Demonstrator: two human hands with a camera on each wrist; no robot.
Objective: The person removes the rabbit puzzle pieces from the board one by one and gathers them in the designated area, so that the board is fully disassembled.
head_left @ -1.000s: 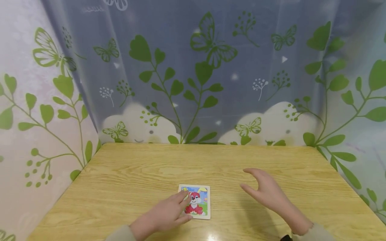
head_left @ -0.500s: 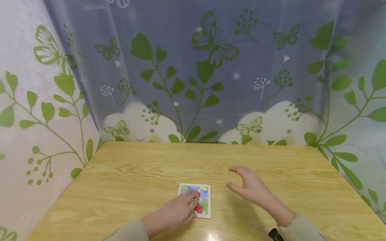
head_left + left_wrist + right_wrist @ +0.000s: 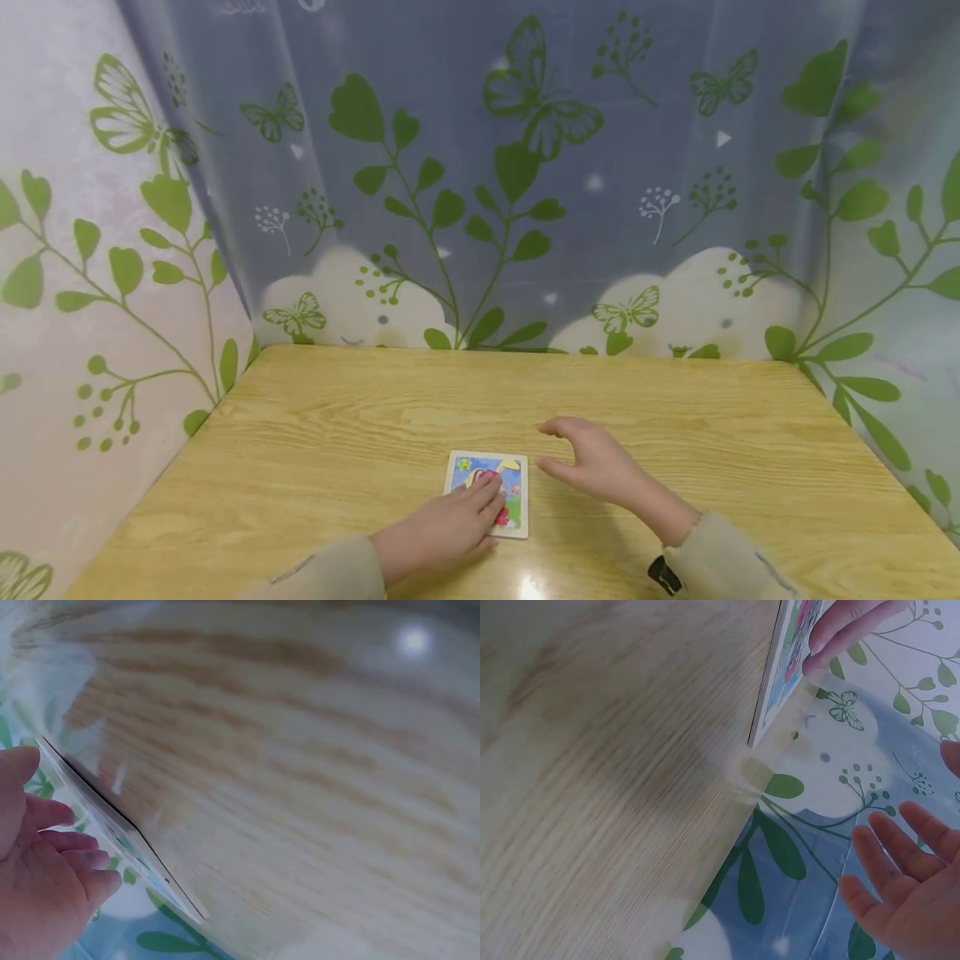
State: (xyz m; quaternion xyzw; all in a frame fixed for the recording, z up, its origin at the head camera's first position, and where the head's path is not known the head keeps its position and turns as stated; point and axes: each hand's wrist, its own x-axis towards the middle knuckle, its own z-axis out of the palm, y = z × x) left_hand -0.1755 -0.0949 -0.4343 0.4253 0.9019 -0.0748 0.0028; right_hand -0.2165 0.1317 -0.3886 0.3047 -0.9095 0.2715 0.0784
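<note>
One square picture board (image 3: 514, 493) lies flat on the tabletop (image 3: 360, 417), between its side edges and well in from the far edge. The head view shows its printed face, partly covered by the left hand (image 3: 453, 527), fingers loosely extended; the left wrist view adds the board's thin side, but contact is impossible to tell. The right hand (image 3: 600, 465), thumb and forefinger apart, is just beside the board; only the right wrist view shows its palm. Wood grain runs to both far corners, backed by blue leaf-printed cloth (image 3: 420, 67).
</note>
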